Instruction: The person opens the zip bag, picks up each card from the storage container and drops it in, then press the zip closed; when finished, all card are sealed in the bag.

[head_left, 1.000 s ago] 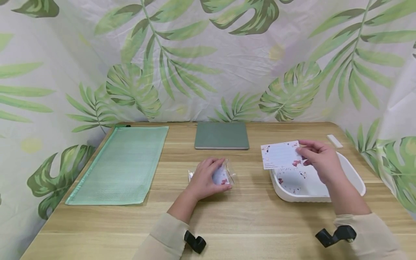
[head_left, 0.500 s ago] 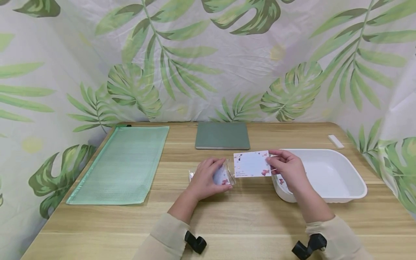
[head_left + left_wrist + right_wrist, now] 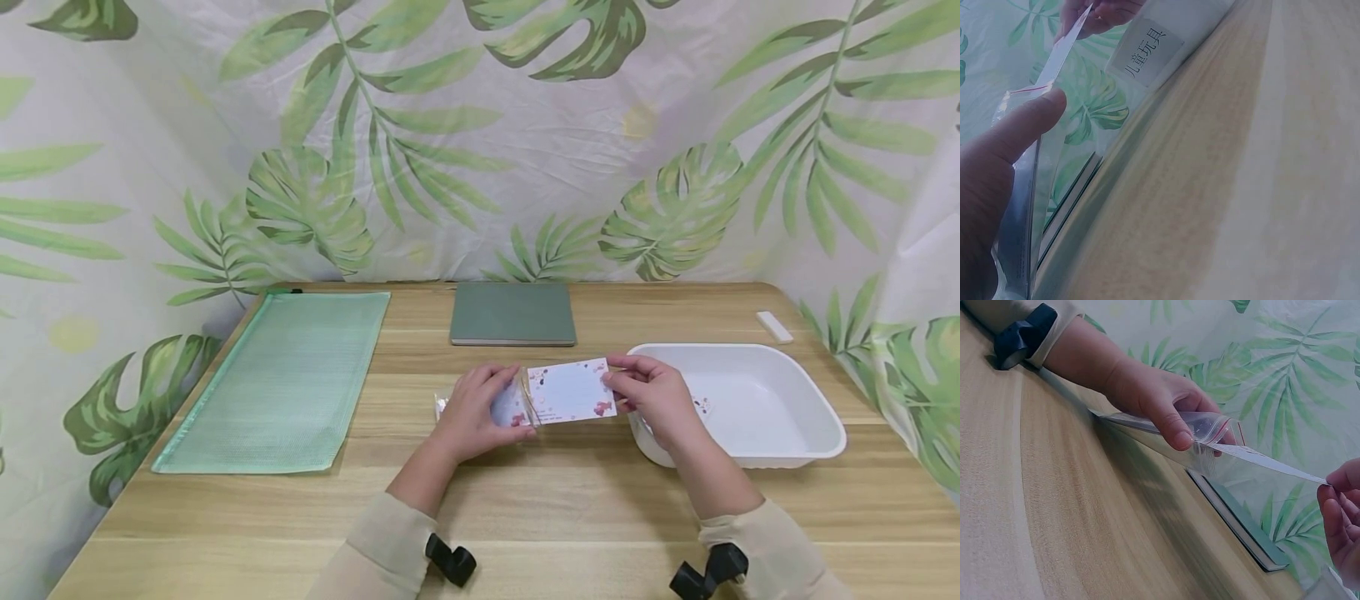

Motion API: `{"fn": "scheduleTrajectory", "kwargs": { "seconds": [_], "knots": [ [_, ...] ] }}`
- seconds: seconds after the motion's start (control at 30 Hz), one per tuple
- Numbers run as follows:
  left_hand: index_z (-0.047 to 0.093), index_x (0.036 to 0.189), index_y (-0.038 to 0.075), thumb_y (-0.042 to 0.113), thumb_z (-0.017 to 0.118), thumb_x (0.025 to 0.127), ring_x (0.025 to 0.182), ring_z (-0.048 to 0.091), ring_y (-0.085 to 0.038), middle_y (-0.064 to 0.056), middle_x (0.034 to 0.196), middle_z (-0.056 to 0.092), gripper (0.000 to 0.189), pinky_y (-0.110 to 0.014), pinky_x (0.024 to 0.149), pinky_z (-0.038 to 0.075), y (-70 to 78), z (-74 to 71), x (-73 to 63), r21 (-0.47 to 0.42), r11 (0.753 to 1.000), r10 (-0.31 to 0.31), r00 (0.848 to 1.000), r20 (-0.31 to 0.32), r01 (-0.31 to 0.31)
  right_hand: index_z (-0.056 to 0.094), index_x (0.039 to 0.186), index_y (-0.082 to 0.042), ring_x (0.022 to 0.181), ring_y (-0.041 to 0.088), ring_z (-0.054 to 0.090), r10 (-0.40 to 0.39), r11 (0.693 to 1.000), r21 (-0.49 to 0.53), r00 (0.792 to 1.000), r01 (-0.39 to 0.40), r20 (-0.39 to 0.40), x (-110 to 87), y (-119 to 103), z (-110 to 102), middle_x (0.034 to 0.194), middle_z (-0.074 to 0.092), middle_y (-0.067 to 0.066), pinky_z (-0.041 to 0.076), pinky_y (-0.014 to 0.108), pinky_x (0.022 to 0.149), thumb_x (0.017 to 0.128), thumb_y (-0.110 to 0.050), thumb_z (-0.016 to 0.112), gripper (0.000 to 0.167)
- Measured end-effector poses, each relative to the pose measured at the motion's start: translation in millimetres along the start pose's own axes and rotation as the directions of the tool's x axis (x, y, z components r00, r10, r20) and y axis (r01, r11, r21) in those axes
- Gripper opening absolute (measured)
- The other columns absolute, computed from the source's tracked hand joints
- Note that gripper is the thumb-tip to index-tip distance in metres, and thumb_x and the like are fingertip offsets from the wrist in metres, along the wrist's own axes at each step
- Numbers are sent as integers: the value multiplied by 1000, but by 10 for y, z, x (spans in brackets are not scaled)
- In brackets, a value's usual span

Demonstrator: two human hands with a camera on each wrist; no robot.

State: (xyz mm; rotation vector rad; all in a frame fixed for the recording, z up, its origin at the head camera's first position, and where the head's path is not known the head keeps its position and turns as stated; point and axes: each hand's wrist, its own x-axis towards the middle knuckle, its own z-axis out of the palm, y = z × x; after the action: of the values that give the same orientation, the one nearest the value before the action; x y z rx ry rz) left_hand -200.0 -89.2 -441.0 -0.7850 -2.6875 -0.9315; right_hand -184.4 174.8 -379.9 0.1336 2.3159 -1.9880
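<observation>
My left hand [image 3: 467, 421] grips a small clear zip bag [image 3: 1205, 427], thumb on one side and fingers on the other. Inside the bag lie printed cards [image 3: 507, 407]. A lined white card [image 3: 572, 390] with a floral border is pinched at its right edge by my right hand [image 3: 654, 398]. Its left end sits at the bag's mouth, which is spread apart; the right wrist view has the card sloping down from bag to right hand. Behind the right hand, a white plastic tray [image 3: 757, 400] bears another printed card [image 3: 701, 405], mostly hidden.
A green mesh zip pouch [image 3: 277, 383] lies flat on the left of the wooden table [image 3: 465, 550]. At the back middle is a closed dark green notebook [image 3: 513, 313]. A small white bar [image 3: 774, 327] lies behind the tray, near the right edge.
The right hand has carried the card leftward from over the tray to the bag's mouth, where its left end now meets the opening. The left hand and bag have stayed in place.
</observation>
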Motion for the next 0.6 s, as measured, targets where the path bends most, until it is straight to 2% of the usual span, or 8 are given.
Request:
{"fn": "scheduleTrajectory", "kwargs": {
  "seconds": [0.27,0.6],
  "knots": [
    [51,142,9,50,85,67,117,53,-25,-9,128,57,92,-44,99,42,-8,6,-5,6,1000,30,1000,-7,-30,56,128,11,65,1,54,53,997,-65,998,-51,34,68,-18,19,77,65,-13,49,18,59,89,-7,65,44],
    [51,142,9,50,84,68,118,52,-24,-9,130,57,91,-44,100,41,-13,19,-8,5,999,35,999,10,-35,56,129,11,67,1,56,39,996,-82,995,-32,96,154,-45,108,78,66,-14,49,18,58,90,-8,65,45]
  ]
}}
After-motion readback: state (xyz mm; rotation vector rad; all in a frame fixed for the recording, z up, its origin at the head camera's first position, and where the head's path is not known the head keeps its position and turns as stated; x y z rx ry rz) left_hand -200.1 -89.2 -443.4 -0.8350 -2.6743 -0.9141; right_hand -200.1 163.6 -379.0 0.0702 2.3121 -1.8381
